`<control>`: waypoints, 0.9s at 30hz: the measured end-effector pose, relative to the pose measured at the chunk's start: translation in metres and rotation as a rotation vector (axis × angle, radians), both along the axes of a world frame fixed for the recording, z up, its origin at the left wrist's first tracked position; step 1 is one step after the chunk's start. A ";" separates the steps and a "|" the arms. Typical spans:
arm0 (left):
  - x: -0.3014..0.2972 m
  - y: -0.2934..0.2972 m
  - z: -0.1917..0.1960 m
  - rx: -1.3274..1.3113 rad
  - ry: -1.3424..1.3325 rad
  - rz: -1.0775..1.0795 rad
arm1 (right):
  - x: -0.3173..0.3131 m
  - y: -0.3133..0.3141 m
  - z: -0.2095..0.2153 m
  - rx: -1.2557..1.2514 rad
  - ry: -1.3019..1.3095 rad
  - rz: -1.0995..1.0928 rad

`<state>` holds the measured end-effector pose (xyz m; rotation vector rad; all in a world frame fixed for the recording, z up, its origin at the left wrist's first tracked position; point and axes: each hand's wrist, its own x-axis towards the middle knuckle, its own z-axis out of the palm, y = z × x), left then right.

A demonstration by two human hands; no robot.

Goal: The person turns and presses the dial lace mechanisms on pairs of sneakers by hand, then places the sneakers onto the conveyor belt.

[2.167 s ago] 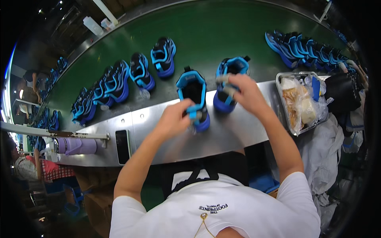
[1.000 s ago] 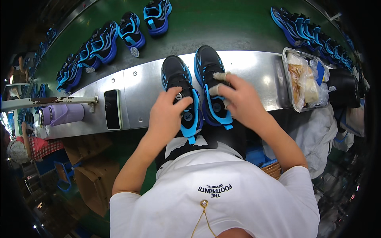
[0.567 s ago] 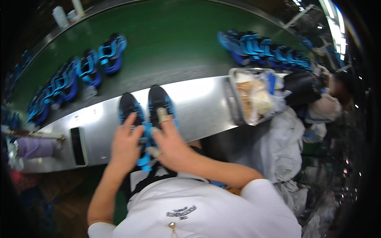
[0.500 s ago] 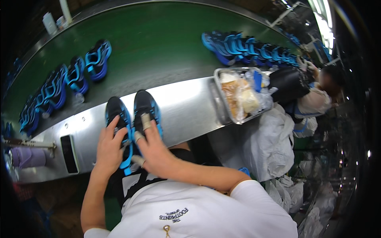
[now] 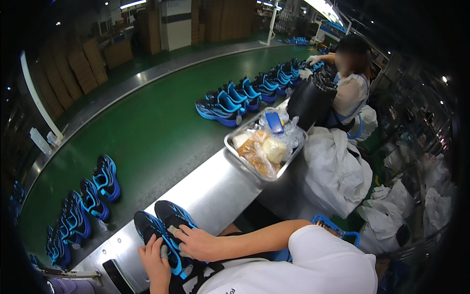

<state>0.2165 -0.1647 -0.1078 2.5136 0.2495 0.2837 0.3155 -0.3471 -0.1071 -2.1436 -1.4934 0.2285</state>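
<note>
on steel tabletop (image 5: pixel 215 191): left hand (image 5: pixel 155 258) and right hand (image 5: pixel 198 242) each clasping one of two blue-black shoes (image 5: pixel 164 229), side by side.

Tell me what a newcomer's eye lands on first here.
Nearest the camera, the left hand and right hand press down on a pair of black and blue sneakers lying on the steel ledge. Beyond it the broad green conveyor belt carries rows of blue sneakers. Farther along the ledge, on the right, sits a metal tray of plastic-wrapped items, with a co-worker behind it.
</note>
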 end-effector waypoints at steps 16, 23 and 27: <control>0.016 0.006 0.005 -0.424 0.000 0.086 | 0.053 -0.004 0.007 0.138 0.571 0.139; 0.015 0.010 -0.010 -0.391 -0.105 0.049 | 0.048 0.015 -0.017 0.336 0.281 0.124; 0.017 0.009 -0.020 -0.260 -0.224 0.014 | 0.052 0.004 -0.015 0.138 0.316 0.240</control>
